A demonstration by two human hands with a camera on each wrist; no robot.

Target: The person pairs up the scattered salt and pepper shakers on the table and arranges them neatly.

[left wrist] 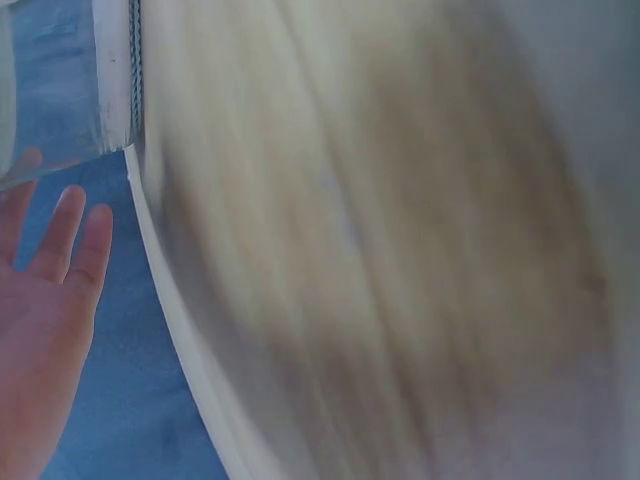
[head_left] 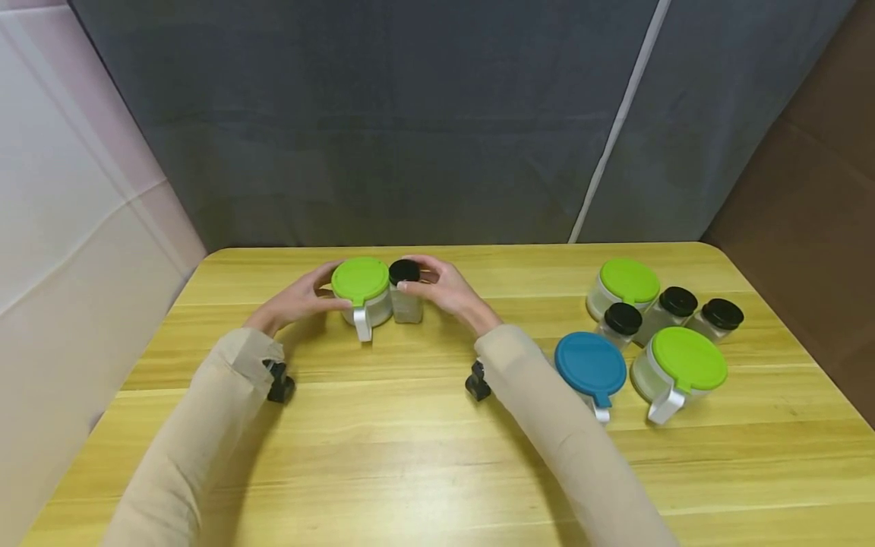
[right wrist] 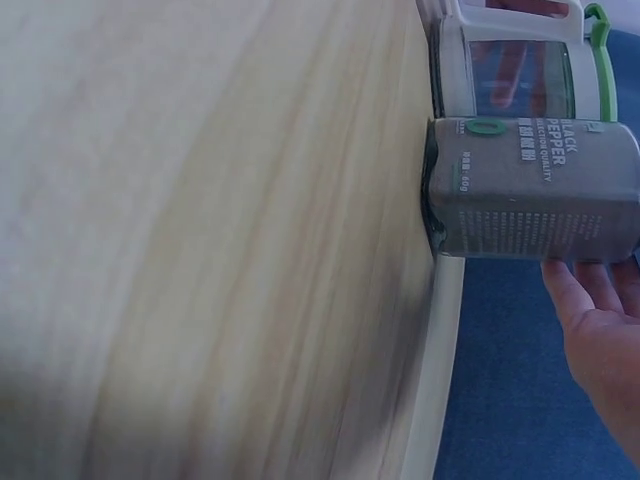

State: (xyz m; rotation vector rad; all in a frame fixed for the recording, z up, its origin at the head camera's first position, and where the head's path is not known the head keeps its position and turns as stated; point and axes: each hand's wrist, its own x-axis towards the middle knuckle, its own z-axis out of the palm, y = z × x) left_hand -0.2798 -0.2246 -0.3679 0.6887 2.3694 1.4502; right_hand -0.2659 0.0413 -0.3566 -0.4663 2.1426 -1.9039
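Note:
Near the table's back edge, a clear seasoning jar with a green lid and white handle stands beside a square pepper bottle with a black cap. My left hand holds the jar from the left, thumb by the handle and fingers toward the back. From the right, my right hand grips the bottle near its cap, thumb in front. "Black pepper" is printed on the bottle in the right wrist view. Part of the jar shows in the left wrist view, fingertips beside it.
On the right of the wooden table stand a blue-lidded jar, a front green-lidded jar, a rear green-lidded jar and several black-capped bottles. A dark curtain hangs behind the table.

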